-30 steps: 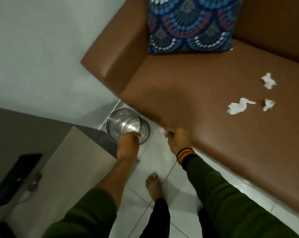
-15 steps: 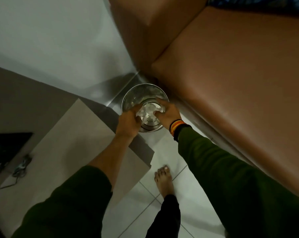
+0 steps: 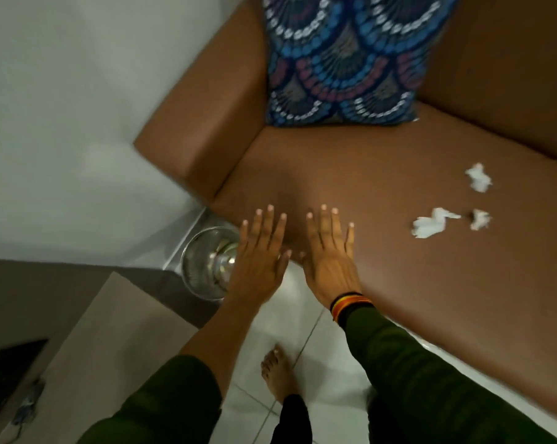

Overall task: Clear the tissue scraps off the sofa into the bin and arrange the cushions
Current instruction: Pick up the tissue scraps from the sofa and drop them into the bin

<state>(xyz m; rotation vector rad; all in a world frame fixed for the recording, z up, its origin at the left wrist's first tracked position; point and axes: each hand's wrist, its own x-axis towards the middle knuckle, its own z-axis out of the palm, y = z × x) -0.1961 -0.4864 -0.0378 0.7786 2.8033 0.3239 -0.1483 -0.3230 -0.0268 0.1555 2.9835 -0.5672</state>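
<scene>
The left hand covers the right side of the bin — beside it, the cushion is cut off by the top edge.

Pretty clearly someone's living room at home: brown leather-look sofa pushed into the corner against a plain white wall, patterned blue cushion leaning on the backrest, white tiled floor, a little metal bin by the armrest, and a bare foot.

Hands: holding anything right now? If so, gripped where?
Nothing held. Left hand and right hand are both open, fingers spread, empty, above the sofa edge.
</scene>
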